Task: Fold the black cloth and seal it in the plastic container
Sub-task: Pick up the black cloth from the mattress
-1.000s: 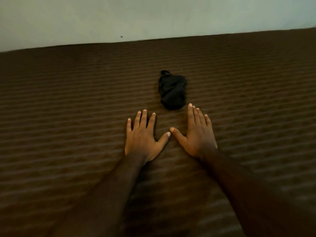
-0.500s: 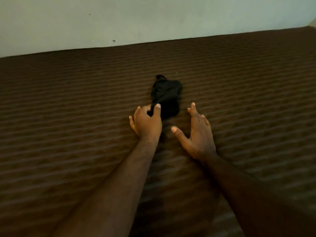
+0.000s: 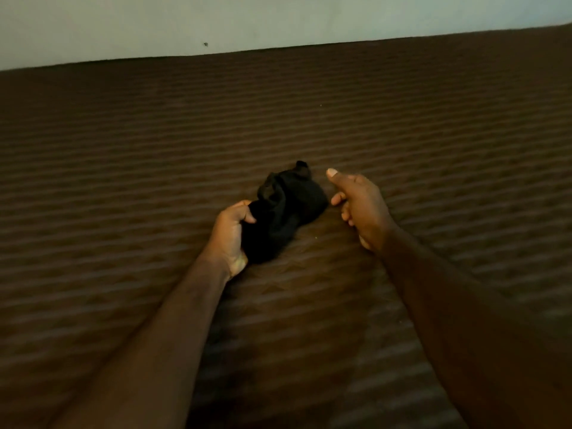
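A small bunched black cloth (image 3: 289,209) lies on the brown ribbed surface in the middle of the view. My left hand (image 3: 230,236) grips its near left end, fingers curled into the fabric. My right hand (image 3: 360,207) hovers just right of the cloth, thumb raised and fingers loosely curled, holding nothing; its fingertips are close to the cloth's right edge. No plastic container is in view.
The brown striped surface (image 3: 123,181) fills nearly the whole view in all directions. A pale wall (image 3: 278,17) runs along its far edge, with a small dark spot on it.
Both hands lay flat on the surface a second ago. My left hand reached forward and closed on the cloth, pulling its near end towards me. My right hand lifted and moved beside the cloth.
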A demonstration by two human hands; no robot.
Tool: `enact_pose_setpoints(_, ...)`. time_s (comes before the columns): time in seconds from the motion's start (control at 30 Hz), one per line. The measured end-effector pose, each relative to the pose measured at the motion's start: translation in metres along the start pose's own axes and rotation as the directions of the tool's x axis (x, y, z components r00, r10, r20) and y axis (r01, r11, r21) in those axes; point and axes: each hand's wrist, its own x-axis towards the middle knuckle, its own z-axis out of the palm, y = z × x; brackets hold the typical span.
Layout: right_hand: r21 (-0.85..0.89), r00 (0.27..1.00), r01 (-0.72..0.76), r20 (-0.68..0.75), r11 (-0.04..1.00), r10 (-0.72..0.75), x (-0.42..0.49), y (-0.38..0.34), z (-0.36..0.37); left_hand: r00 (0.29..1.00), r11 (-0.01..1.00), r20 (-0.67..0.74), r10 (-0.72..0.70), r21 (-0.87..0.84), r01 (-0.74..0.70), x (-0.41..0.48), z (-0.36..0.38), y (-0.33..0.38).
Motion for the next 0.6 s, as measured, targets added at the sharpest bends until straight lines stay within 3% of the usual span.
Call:
enact_pose_setpoints(0.17, -0.096, 0.997, 0.015, 0.083, 0.995, -0.007, -0.007, 0.006, 0.002, 0.996, 0.994, -0.034, -0.085, 0.060, 0.087, 0.000, -0.002, 0.002)
enact_pose_setpoints(0.4, 0.087, 0.999, -0.043, -0.003, 0.995, 0.044, -0.033, 0.019, 0.003, 0.998, 0.998, -0.044, -0.041, -0.055, 0.039, -0.006, 0.004, 0.001)
enact_pose_setpoints(0.6, -0.201, 0.998, 0.039, -0.049, 0.979, -0.049, -0.029, 0.017, 0.020, 0.995, 0.994, -0.004, -0.097, -0.044, 0.097, -0.024, -0.001, -0.011)
